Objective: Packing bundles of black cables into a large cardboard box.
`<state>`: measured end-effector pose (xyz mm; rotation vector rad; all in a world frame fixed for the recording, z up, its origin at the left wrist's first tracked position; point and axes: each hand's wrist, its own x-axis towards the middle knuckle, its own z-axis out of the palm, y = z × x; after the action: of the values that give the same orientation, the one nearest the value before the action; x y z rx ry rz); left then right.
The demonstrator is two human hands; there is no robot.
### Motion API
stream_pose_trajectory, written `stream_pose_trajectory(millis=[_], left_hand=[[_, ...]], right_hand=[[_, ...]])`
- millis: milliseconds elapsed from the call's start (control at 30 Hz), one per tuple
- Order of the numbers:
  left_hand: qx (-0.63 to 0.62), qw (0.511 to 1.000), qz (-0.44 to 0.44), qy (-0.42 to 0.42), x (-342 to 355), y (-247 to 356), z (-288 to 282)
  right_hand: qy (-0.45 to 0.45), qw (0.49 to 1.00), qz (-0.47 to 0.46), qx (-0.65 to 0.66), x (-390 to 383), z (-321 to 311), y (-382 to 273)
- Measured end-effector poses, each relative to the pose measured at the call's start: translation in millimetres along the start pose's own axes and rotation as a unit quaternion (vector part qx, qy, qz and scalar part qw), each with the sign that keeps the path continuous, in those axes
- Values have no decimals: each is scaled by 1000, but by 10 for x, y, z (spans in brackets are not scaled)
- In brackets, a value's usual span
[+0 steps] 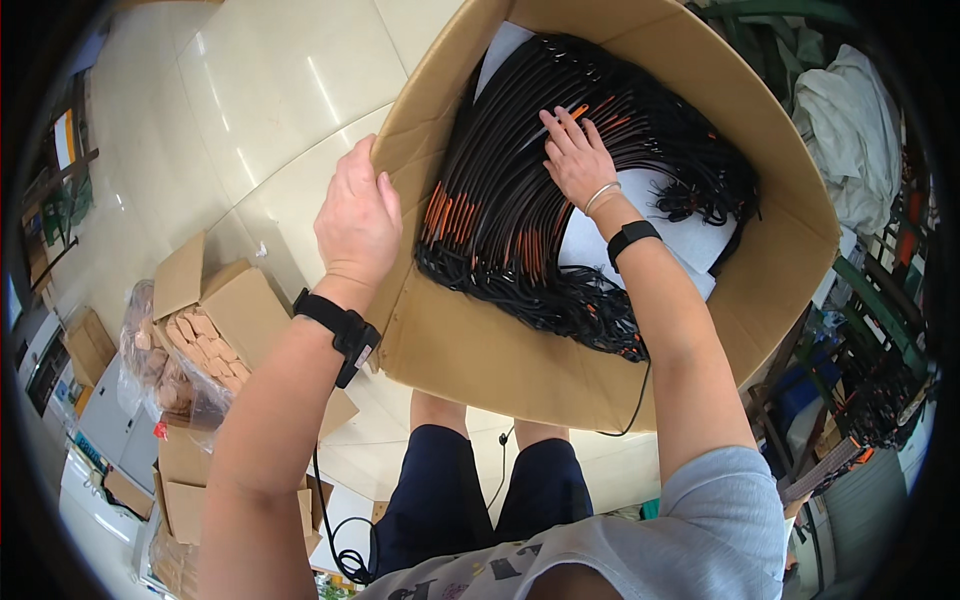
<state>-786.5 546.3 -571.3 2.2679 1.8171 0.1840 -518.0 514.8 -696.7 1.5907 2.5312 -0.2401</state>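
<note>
A large open cardboard box (470,385) stands in front of me. Packed inside it are many long, thin black cord-like strips (500,170) with orange sections, lying side by side in a curve; I cannot make out their exact kind. At the left rim, my left hand (358,215) is closed on the cardboard, its fingertips partly hidden behind the edge. Deep in the box, my right hand (580,165) rests on the strips, fingers extended and apart, beside a brighter orange piece (578,113). White sheets (665,232) show beneath the strips.
Left of me, a smaller open carton (240,310) stands by a clear plastic bag, with tan bundled pieces in it. A pale cloth (848,140) lies on green-framed racks at the right. A black cable (345,560) loops near my legs on the shiny tiled floor (280,90).
</note>
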Motion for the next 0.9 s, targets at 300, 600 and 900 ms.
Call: stream_pose_trajectory(millis=[300, 600, 900], left_hand=[[-32, 999, 8, 11, 9, 4, 10], [-42, 999, -5, -15, 16, 3, -36], [-40, 999, 11, -6, 40, -14, -31]], right_hand=[[-14, 1000, -5, 22, 73, 3, 32], [23, 998, 24, 45, 149, -4, -37], [-51, 996, 68, 37, 284, -42, -145]])
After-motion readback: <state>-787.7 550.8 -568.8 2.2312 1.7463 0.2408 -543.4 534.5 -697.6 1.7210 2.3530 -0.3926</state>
